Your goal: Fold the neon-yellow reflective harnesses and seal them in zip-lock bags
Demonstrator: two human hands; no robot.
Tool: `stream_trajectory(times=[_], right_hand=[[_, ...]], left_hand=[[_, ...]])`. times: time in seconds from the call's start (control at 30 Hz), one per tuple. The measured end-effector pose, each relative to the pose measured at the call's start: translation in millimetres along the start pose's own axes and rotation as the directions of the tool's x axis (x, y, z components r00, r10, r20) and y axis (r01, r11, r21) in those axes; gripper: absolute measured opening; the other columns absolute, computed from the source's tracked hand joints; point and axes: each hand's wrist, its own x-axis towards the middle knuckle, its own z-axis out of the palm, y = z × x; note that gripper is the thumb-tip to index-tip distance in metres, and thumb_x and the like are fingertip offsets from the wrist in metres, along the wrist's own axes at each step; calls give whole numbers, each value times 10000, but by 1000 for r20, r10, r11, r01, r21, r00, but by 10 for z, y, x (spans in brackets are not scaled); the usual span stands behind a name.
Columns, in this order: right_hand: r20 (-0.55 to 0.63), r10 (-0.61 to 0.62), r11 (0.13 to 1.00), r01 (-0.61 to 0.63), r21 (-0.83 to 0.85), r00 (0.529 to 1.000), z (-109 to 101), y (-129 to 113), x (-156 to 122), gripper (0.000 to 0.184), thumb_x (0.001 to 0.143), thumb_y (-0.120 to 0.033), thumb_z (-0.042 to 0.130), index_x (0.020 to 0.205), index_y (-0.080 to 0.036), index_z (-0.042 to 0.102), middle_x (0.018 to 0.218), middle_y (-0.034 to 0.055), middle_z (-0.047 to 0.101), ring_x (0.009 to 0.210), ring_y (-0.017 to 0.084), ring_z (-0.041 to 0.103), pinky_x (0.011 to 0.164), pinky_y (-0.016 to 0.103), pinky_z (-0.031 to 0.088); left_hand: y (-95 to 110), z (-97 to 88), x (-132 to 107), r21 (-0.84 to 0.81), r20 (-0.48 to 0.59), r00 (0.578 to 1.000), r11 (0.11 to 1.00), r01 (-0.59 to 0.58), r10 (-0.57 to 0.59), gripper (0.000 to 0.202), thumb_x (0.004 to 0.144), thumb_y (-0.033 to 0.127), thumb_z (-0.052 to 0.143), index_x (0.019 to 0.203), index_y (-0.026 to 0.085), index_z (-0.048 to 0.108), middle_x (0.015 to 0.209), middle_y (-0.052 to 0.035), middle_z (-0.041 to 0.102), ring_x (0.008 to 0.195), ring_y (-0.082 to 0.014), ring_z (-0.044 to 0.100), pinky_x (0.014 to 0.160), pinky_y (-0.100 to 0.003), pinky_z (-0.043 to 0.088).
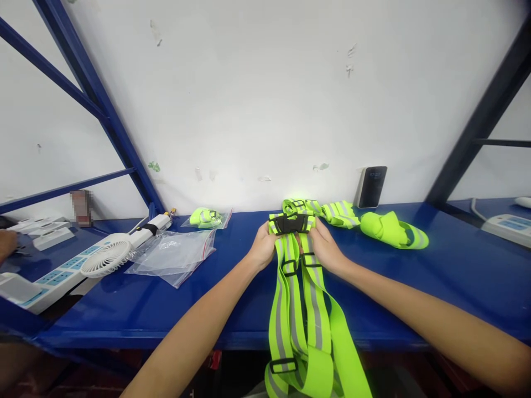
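A neon yellow-green reflective harness (pixel 315 298) with grey stripes hangs from both my hands over the table's front edge. My left hand (pixel 264 246) is closed on the strap at the left of its black buckle (pixel 291 223). On the other side of the buckle, my right hand (pixel 326 243) grips the strap. The buckle looks fastened, and black strap sliders show lower down. My fingertips are partly hidden behind the webbing. Just beyond lie folded reflective straps (pixel 341 214), with a rolled reflective strap (pixel 393 230) to their right.
The blue table (pixel 452 260) meets a white wall. Left of me lie clear zip bags (pixel 176 251), a bagged reflective strap (pixel 204 218), a small white fan (pixel 108 257) and a power strip (pixel 58 273). A phone (pixel 372 187) leans at the back. Another person's hand (pixel 6 245) shows at far left.
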Motion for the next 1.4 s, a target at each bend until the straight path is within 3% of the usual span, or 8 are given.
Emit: stream_trajectory(times=[0.13, 0.37, 0.67, 0.87, 1.0, 1.17, 1.27, 1.4], right_hand=[[80, -23, 1000, 21, 19, 997, -10, 17, 17, 239, 903, -447, 520, 996, -242, 601, 898, 29, 709, 859, 228, 656, 720, 331, 536], [131, 84, 986, -102, 134, 988, -17, 19, 10, 376, 888, -591, 529, 934, -221, 576, 527, -40, 563, 430, 157, 512, 437, 287, 430], [116, 48, 992, -60, 107, 992, -44, 16, 28, 351, 883, -586, 534, 840, -237, 535, 540, -36, 551, 497, 161, 526, 489, 286, 429], [137, -40, 999, 34, 42, 990, -15, -77, -5, 288, 939, -406, 477, 697, -248, 473, 559, -12, 546, 556, 177, 520, 577, 308, 438], [112, -47, 999, 47, 0, 993, -33, -68, -13, 296, 926, -437, 502, 713, -236, 543, 628, 4, 607, 601, 182, 525, 599, 294, 426], [92, -68, 996, 72, -45, 993, -97, 56, 37, 317, 904, -491, 539, 796, -209, 637, 687, 8, 654, 594, 177, 522, 597, 288, 421], [57, -107, 992, 110, -62, 993, -117, 107, 65, 282, 864, -475, 608, 817, -203, 668, 789, 11, 678, 731, 204, 568, 705, 299, 439], [45, -69, 995, 72, -73, 997, -109, 103, 62, 297, 850, -474, 624, 775, -190, 666, 760, 7, 654, 740, 208, 552, 685, 294, 416]], left_hand=[[47, 45, -22, -21, 30, 999, 1000, 17, -17, 408, 652, 353, 827, 955, 165, 628, 716, -47, 709, 644, -209, 693, 629, -322, 554], [2, 58, -37, 1, -134, 991, 1000, 7, -7, 470, 667, 499, 806, 869, 161, 550, 626, 9, 654, 449, -111, 577, 468, -227, 466], [57, 148, -97, -60, -56, 996, 996, 73, -76, 371, 668, 307, 802, 880, 157, 537, 683, 2, 632, 551, -160, 646, 607, -305, 528], [28, 167, -78, -57, -59, 998, 998, 19, -22, 398, 560, 139, 791, 908, 143, 599, 664, -2, 663, 557, -158, 637, 648, -318, 529], [-32, 119, -28, -22, -134, 991, 1000, -12, 9, 427, 537, 181, 841, 915, 135, 647, 663, -11, 680, 636, -196, 670, 705, -351, 543], [-93, 18, 26, 116, -177, 975, 986, -116, 136, 370, 571, 188, 835, 913, 134, 703, 844, -41, 732, 855, -214, 685, 812, -326, 538], [-76, -7, 32, 183, -171, 967, 970, -157, 188, 311, 610, 187, 816, 902, 142, 717, 879, -36, 737, 856, -201, 677, 810, -302, 528], [-51, -1, 30, 245, -179, 962, 956, -159, 206, 250, 645, 240, 816, 855, 136, 729, 838, -33, 733, 832, -204, 670, 816, -307, 519]])
